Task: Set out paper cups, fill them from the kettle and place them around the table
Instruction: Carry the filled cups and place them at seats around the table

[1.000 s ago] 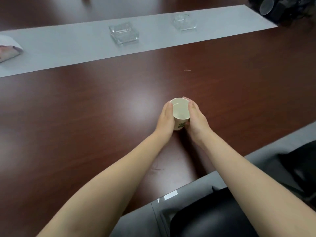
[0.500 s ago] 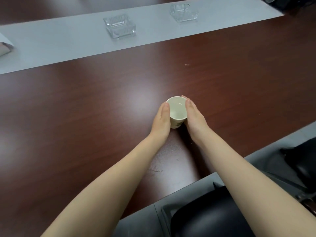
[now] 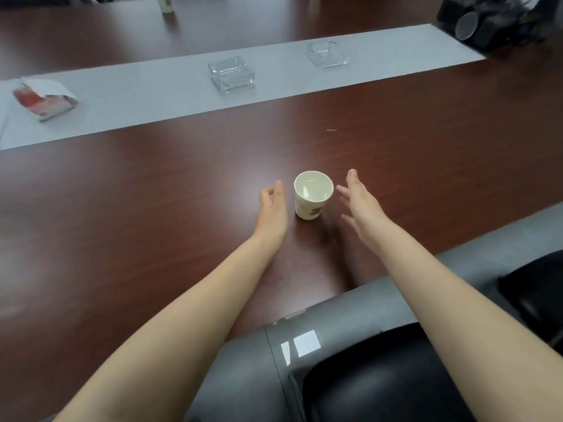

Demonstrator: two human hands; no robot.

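Both bare forearms extend forward, converging slightly. The left hand (image 3: 272, 208) stands edge-on, palm facing inward, fingers (image 3: 278, 186) loosely curved and empty. The right hand (image 3: 362, 205) faces it, raised, with fingers straight and spread.

- This looks like an office meeting room: a long, glossy, dark reddish-brown wooden counter (image 3: 152, 208) fills the view.
- A pale grey runner strip (image 3: 146, 95) lies along its middle. A square clear glass dish (image 3: 231, 74) and a second square glass dish (image 3: 327, 54) sit spaced apart on it.
- A black padded chair (image 3: 380, 385) stands at the counter's near edge.
- A white paper cup (image 3: 313, 194) stands near the near edge, and a far paper cup (image 3: 166, 3) stands by the far edge.
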